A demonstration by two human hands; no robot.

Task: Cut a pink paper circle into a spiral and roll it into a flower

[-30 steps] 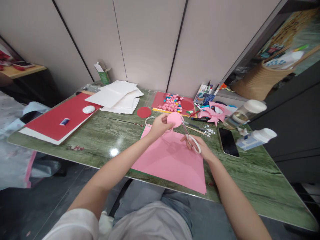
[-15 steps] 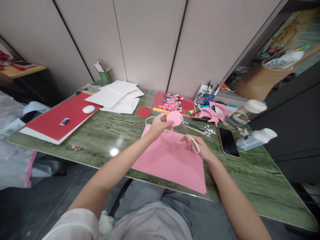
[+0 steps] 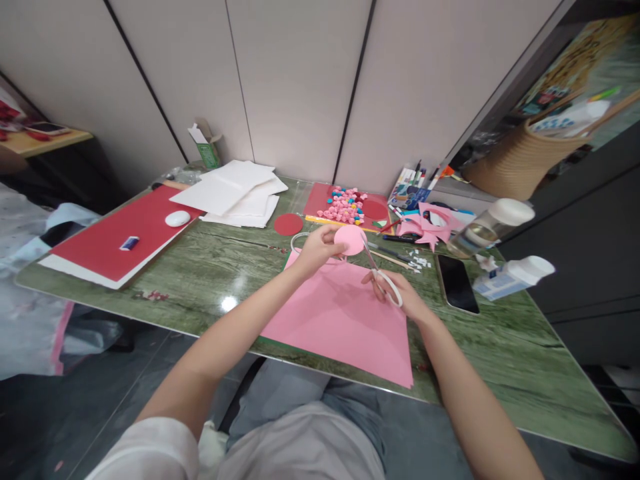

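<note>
My left hand (image 3: 323, 248) pinches a pink paper circle (image 3: 350, 240) by its left edge, above the table. In my right hand (image 3: 393, 290) is a pair of scissors (image 3: 388, 285) with white handles, its blades pointing up at the circle's right edge. Whether the blades are on the paper or just beside it, I cannot tell. Below both hands lie pink paper sheets (image 3: 340, 320). A white ring-like item (image 3: 295, 241) is partly hidden behind my left hand. A red paper circle (image 3: 289, 225) lies to the left of it.
Small pink and blue pieces (image 3: 345, 205) sit on a red sheet at the back. Pink paper offcuts (image 3: 433, 223), a phone (image 3: 457, 285) and two bottles (image 3: 493, 227) are on the right. White sheets (image 3: 235, 190) and red paper (image 3: 120, 233) lie on the left.
The pink circle has shifted very slightly down and to the right. The scissors have moved a touch to the right. Everything else stays put.
</note>
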